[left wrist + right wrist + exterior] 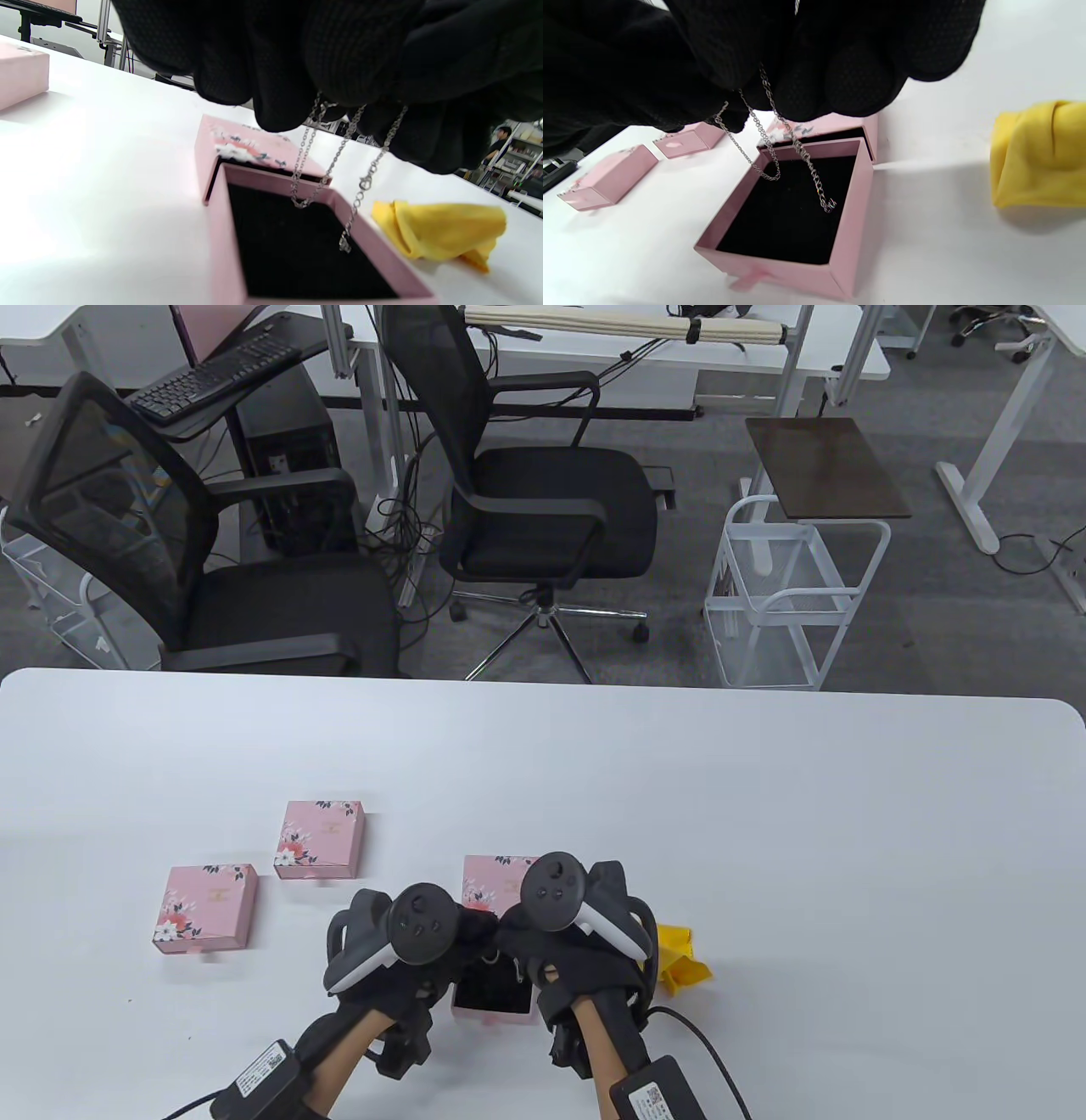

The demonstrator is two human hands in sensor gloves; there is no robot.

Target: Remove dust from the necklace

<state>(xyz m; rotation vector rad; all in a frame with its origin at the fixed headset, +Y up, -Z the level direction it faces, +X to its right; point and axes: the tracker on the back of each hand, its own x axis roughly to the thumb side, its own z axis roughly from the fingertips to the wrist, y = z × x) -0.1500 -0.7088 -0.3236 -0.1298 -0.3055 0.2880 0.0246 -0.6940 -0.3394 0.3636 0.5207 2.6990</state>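
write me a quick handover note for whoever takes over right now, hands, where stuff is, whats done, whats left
Left hand and right hand: both pinch the silver necklace, chain dangling above the open pink drawer box.
Yellow cloth: crumpled on the table right of the box, untouched.
Two closed pink boxes sit to the left.
Done: box opened, necklace lifted out.
Left: dust the necklace with the cloth, probably return it to the box.

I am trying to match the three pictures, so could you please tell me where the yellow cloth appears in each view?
Table view: the yellow cloth lies right of the right hand, partly hidden.
Left wrist view: lower right, beside the open pink box.
Right wrist view: right edge.
Shared landmark: the open pink box, left of the cloth in both wrist views.
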